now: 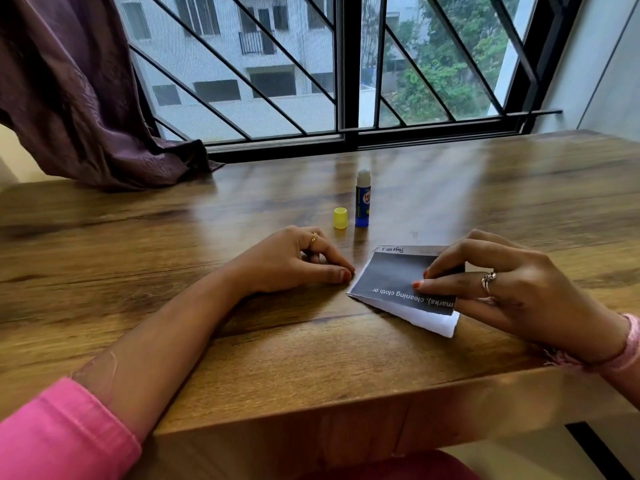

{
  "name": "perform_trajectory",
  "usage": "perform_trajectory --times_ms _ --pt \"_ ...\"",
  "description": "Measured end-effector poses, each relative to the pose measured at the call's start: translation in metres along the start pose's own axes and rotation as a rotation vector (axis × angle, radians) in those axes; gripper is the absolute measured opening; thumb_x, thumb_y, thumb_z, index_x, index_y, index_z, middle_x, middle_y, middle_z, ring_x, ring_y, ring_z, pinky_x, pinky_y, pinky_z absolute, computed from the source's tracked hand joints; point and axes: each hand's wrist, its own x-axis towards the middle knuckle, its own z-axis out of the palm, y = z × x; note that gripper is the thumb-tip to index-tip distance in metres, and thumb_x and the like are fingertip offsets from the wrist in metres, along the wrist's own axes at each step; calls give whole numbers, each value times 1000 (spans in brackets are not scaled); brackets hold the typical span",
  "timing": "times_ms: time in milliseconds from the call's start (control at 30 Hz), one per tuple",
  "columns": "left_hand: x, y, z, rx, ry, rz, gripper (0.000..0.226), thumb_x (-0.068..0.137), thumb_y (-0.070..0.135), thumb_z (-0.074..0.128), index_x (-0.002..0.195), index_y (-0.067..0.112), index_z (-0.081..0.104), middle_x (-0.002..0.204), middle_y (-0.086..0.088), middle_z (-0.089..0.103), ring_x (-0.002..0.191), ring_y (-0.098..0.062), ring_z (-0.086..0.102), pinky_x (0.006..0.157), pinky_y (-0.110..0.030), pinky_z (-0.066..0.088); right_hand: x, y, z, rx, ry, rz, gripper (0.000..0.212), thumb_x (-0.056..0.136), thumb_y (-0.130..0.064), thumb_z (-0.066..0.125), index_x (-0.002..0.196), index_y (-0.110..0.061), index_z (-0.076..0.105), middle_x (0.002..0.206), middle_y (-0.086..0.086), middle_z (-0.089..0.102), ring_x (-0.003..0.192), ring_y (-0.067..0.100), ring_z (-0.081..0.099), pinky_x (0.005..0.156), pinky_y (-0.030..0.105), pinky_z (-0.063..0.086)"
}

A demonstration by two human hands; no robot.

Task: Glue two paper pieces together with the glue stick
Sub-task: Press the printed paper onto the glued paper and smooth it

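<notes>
A grey printed paper piece (391, 275) lies on top of a white paper piece (429, 318) on the wooden table. My right hand (512, 289) holds the papers at their right side, fingers curled over the grey sheet and thumb under the edge. Just left of the papers, my left hand (298, 261) rests on the table with loosely curled fingers, holding nothing. The blue glue stick (363, 199) stands upright behind the papers, uncapped, with its white glue showing. Its yellow cap (340, 218) stands beside it on the left.
The wooden table (242, 341) ends in a front edge close to me. A purple curtain (86, 98) drapes onto the table's back left corner. A barred window (329, 71) runs along the far side.
</notes>
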Motion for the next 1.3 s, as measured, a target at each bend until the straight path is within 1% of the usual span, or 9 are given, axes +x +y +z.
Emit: perform_trajectory --times_ms 133,333,533,800,900,1000,1100,1200,1300 --pt "0 0 1 9 10 -6 22 72 50 71 91 41 74 86 15 60 73 3 55 64 -8 41 0 0 0 5 -10 -3 20 85 -24 64 99 -15 74 92 5 67 80 13 59 78 19 46" --pt "-1 1 1 24 8 -6 27 68 55 71 90 39 74 90 6 60 72 3 54 64 -10 42 0 -1 0 13 -17 -5 20 86 -25 63 99 -15 75 92 5 67 79 13 59 76 20 47" --pt "-1 4 2 29 16 1 30 66 55 72 89 36 75 90 3 61 70 5 54 62 -7 41 0 -1 -1 23 -32 -5 21 87 -25 62 100 -15 74 93 4 67 80 13 59 76 20 47" --pt "-1 4 3 18 16 -2 29 64 53 76 88 36 75 92 -7 59 67 0 50 63 -14 43 1 -3 -2 42 -39 -3 21 86 -25 62 99 -14 75 92 5 68 80 10 57 74 21 47" --pt "-1 4 3 13 9 -6 31 63 54 76 88 36 75 93 -7 59 67 -1 50 66 -20 44 1 -4 -3 41 -41 -6 22 87 -26 61 98 -14 75 91 5 68 80 11 57 74 21 47" --pt "-1 5 4 9 4 -14 32 62 55 77 88 37 75 90 -2 60 68 -2 51 68 -25 44 2 -4 -3 47 -39 -4 23 87 -26 60 98 -14 75 91 5 67 79 10 56 74 20 46" --pt "-1 5 4 13 2 -17 32 62 54 78 89 36 75 88 4 60 69 -1 51 68 -25 45 1 -4 -2 46 -44 -9 22 87 -26 60 98 -14 75 92 5 67 78 12 58 74 21 47" --pt "-1 6 4 11 8 -17 32 62 53 78 88 36 75 91 -1 60 69 -3 51 68 -25 44 1 -3 -3 46 -45 -10 21 87 -26 61 98 -14 75 92 5 68 78 13 59 73 21 47" --pt "-2 6 4 13 7 -17 32 62 53 78 88 36 75 92 -1 60 69 -2 51 68 -24 45 1 -3 -2 45 -44 -6 22 87 -25 61 98 -14 75 91 5 68 79 11 57 74 20 46"
